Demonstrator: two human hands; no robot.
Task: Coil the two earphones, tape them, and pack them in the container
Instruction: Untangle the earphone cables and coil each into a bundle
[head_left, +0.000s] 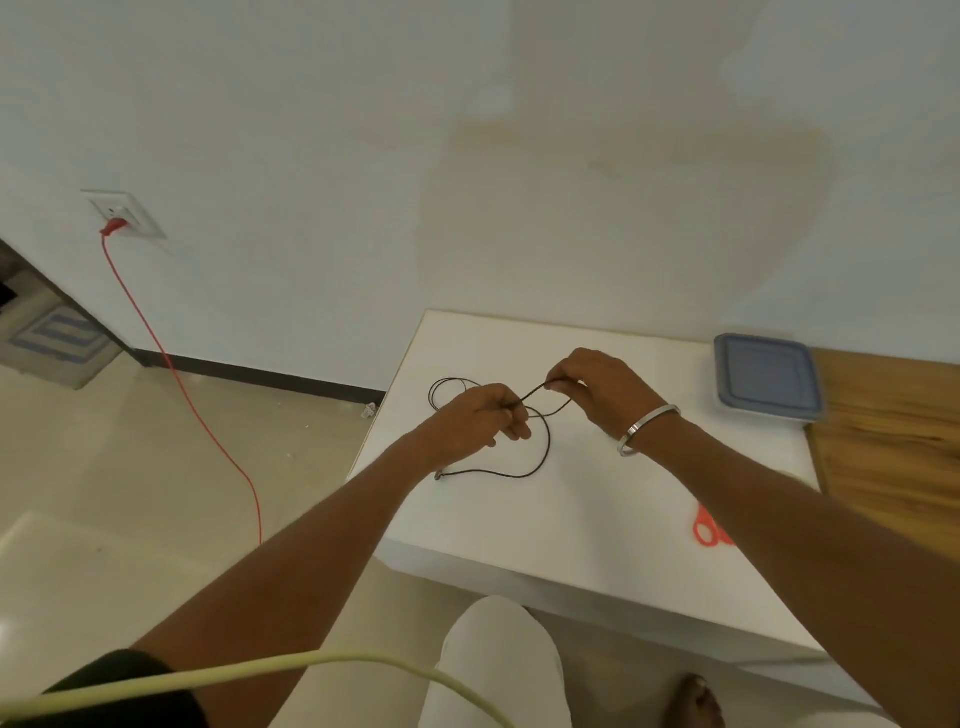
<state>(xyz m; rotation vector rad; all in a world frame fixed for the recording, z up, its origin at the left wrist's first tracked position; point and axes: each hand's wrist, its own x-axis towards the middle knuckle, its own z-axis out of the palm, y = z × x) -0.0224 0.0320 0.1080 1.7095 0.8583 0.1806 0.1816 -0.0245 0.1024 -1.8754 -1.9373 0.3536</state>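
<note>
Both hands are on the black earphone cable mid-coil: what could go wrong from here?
1. The loose loops of the earphone cable trail on the white table below the left hand and right hand; they may knot or snag as the coil tightens.
2. The plug end lies near the table's left edge and might slip off.
3. The container has its lid on, and no tape is in view, so the finished coil may spring open.

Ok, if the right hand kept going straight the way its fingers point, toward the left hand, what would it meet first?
Most likely the left hand: the right hand pinches the black earphone cable stretched between them, with nothing else in that short gap. Depth is hard to judge from one view.
</note>
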